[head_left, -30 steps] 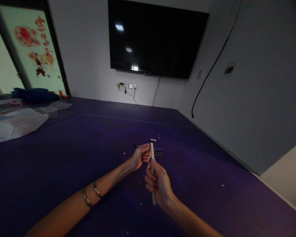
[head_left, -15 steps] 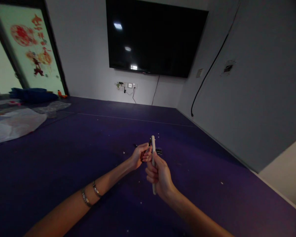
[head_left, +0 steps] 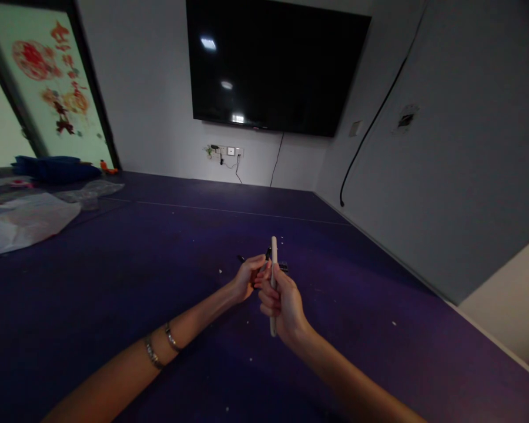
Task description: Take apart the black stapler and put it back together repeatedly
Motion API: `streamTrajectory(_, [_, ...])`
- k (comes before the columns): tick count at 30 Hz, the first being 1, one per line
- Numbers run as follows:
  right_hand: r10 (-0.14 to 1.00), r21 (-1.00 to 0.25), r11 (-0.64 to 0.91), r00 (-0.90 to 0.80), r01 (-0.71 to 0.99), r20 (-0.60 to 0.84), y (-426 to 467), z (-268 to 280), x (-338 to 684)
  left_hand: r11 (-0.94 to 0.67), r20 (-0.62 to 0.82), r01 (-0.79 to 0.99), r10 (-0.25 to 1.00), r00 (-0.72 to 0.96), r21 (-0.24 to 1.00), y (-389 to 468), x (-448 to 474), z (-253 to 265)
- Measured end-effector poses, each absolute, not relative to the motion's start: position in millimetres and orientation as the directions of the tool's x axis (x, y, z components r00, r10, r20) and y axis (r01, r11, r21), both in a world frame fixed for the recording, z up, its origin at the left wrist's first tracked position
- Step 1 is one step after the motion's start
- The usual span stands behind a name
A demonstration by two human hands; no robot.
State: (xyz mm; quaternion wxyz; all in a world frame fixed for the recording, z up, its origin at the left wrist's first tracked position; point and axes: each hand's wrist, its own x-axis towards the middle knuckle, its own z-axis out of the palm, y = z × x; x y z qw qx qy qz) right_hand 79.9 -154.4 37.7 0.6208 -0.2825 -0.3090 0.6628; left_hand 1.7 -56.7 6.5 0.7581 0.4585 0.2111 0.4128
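1. Head view, centre: the right hand was closed around a slim off-white stick, which ran upright in the view and stuck out above and below the fist.
2. Just beside it, the left hand had its fingers curled around a dark object (its shape was mostly hidden).
3. Close behind the stick, a small black part lay on the purple surface.
4. Beyond, a television hung on the wall.
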Motion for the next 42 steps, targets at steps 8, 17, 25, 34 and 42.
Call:
streamTrajectory(8, [0.996, -0.783, -0.079, -0.073, -0.617, -0.043, -158, 30, 82, 0.313, 0.074, -0.478, 0.770, 0.633, 0.821, -48, -1, 7])
streamTrajectory(17, [0.997, -0.786, -0.073, -0.074, -0.614, -0.034, -157, 30, 81, 0.308, 0.066, -0.470, 0.778, 0.624, 0.827, -47, -1, 5])
streamTrajectory(25, [0.998, -0.778, -0.031, -0.057, -0.627, 0.007, -151, 38, 81, 0.288, 0.050, -0.453, 0.799, 0.600, 0.844, -49, 0, 5])
streamTrajectory(34, [0.998, -0.791, -0.025, -0.065, -0.612, 0.018, -152, 38, 81, 0.324, 0.050, -0.468, 0.778, 0.626, 0.822, -48, -3, 11])
streamTrajectory(42, [0.994, -0.805, -0.103, -0.085, -0.584, -0.065, -156, 24, 76, 0.319, 0.081, -0.500, 0.776, 0.625, 0.805, -41, -7, 13])
